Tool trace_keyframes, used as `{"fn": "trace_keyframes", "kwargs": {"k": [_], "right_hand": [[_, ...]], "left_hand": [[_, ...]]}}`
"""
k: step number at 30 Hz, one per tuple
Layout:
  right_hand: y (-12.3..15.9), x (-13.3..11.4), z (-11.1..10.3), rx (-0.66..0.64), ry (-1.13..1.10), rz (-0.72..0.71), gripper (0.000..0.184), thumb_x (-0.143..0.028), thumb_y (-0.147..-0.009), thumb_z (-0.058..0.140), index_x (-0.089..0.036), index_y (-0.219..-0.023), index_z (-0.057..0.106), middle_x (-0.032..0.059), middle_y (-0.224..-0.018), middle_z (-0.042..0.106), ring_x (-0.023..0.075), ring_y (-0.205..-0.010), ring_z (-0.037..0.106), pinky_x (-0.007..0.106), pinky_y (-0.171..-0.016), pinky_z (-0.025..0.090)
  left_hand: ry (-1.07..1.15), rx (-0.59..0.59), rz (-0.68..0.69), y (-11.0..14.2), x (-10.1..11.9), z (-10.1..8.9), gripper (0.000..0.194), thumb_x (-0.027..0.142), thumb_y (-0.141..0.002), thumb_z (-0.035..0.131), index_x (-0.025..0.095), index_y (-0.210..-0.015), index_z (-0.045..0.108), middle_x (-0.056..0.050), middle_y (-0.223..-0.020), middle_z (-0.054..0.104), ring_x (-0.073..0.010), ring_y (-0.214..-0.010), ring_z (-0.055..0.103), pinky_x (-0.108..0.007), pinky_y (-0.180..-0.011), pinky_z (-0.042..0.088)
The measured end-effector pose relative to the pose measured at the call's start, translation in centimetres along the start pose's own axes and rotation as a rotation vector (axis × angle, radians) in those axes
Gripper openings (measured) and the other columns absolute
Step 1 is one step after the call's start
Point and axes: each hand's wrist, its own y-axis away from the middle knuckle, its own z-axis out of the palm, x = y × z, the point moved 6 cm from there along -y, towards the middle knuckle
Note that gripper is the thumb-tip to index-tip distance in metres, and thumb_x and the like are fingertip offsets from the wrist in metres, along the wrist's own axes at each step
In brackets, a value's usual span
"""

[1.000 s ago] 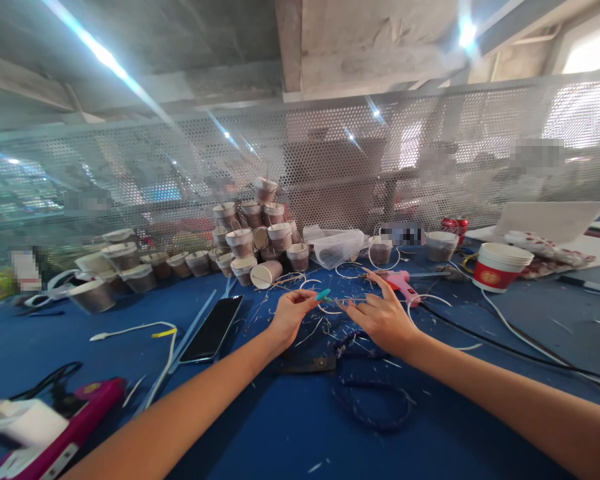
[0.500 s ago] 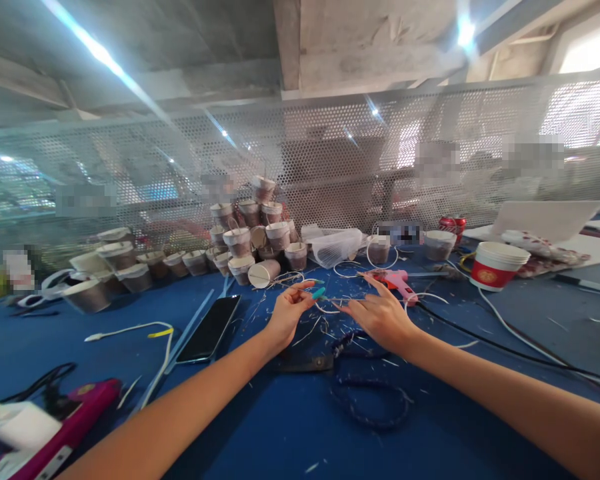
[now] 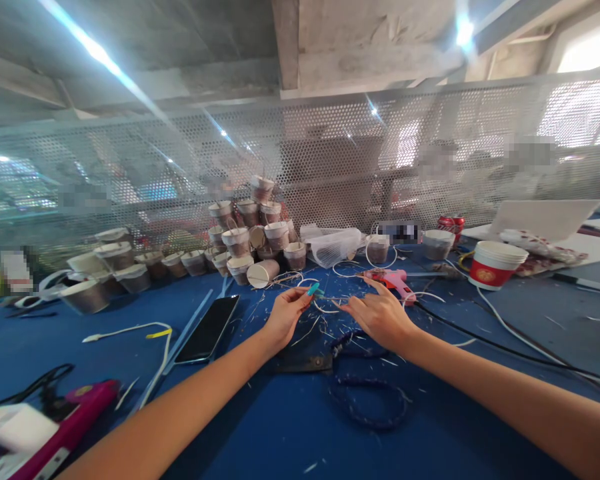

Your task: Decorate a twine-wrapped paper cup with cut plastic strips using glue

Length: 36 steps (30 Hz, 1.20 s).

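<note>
My left hand point(image 3: 286, 315) is closed in a pinch above the blue table point(image 3: 260, 427), with teal at its fingertips that looks like long nails. A thin pale strand point(image 3: 329, 299) runs from that pinch toward my right hand point(image 3: 375, 313). The right fingertips are close together at the strand's other end, while the index finger stretches away. Just beyond the right hand lies a pink glue gun point(image 3: 405, 287). Below both hands are scissors with dark wrapped handle loops point(image 3: 370, 421), their blades partly under my left wrist. What exactly the right fingertips grip is too small to make out.
Small brown-and-white buckets point(image 3: 237, 241) are stacked at the back. A black phone point(image 3: 207, 330) lies left of my left hand. White paper cups point(image 3: 500, 257) and a red can point(image 3: 453, 227) stand at right. A black cable point(image 3: 490, 337) crosses the right side. Cut scraps litter the middle.
The teal tips of my left hand have shifted slightly up and left, and its raised index finger has come down to the thumb. My right hand has barely moved.
</note>
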Motion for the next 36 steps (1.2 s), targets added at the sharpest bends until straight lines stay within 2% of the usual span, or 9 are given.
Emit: {"fn": "trace_keyframes", "kwargs": {"k": [7,13,19,25,29,36], "right_hand": [[0.05,0.27,-0.08,-0.018,-0.058,0.019,0.034,-0.028,-0.091,0.036,-0.018,-0.062,0.051,-0.0057,-0.044,0.049,0.0085,-0.043,0.048,0.031,-0.086,0.036],[0.11,0.45,-0.38,0.034,-0.043,0.042,0.036,-0.029,-0.09,0.038,-0.018,-0.058,0.05,-0.006,-0.041,0.046,0.0083,-0.041,0.044,0.031,-0.085,0.038],[0.1,0.54,-0.18,0.02,-0.049,0.051,0.037,-0.027,-0.091,0.035,-0.018,-0.058,0.05,-0.0059,-0.041,0.046,0.0089,-0.039,0.041,0.032,-0.088,0.037],[-0.03,0.54,-0.14,-0.004,-0.021,0.055,0.037,-0.025,-0.091,0.036,-0.018,-0.057,0.05,-0.0064,-0.038,0.045,0.0083,-0.037,0.04,0.033,-0.09,0.037],[-0.02,0.59,0.01,-0.02,-0.005,0.059,0.037,-0.026,-0.09,0.038,-0.018,-0.056,0.05,-0.005,-0.038,0.047,0.0093,-0.039,0.044,0.034,-0.088,0.038],[0.1,0.68,-0.26,0.002,-0.021,0.071,0.029,-0.028,-0.089,0.041,-0.017,-0.066,0.055,-0.004,-0.046,0.053,0.009,-0.045,0.049,0.032,-0.086,0.038]], "left_hand": [[0.036,0.028,-0.013,-0.04,0.04,-0.31,0.022,0.022,-0.047,0.08,0.014,-0.061,0.065,0.001,-0.062,0.064,-0.009,-0.062,0.056,-0.023,-0.064,0.04],[0.039,0.036,-0.009,-0.04,0.07,-0.35,0.022,0.021,-0.046,0.08,0.014,-0.061,0.065,0.0,-0.062,0.064,-0.0097,-0.062,0.057,-0.024,-0.064,0.041],[0.027,0.028,-0.006,-0.21,-0.07,-0.41,0.023,0.021,-0.047,0.08,0.014,-0.064,0.066,0.0,-0.064,0.065,-0.0089,-0.063,0.056,-0.023,-0.064,0.04],[0.042,0.023,-0.004,-0.11,0.02,-0.33,0.021,0.022,-0.046,0.08,0.015,-0.057,0.065,0.0,-0.07,0.066,-0.0094,-0.067,0.056,-0.023,-0.066,0.04],[0.042,0.015,0.008,0.03,0.24,-0.13,0.02,0.022,-0.045,0.08,0.015,-0.056,0.065,-0.002,-0.075,0.066,-0.0102,-0.07,0.056,-0.023,-0.066,0.042],[0.05,0.03,0.004,0.0,0.28,-0.12,0.021,0.022,-0.043,0.081,0.014,-0.053,0.064,-0.001,-0.069,0.066,-0.0098,-0.067,0.056,-0.022,-0.066,0.042]]}}
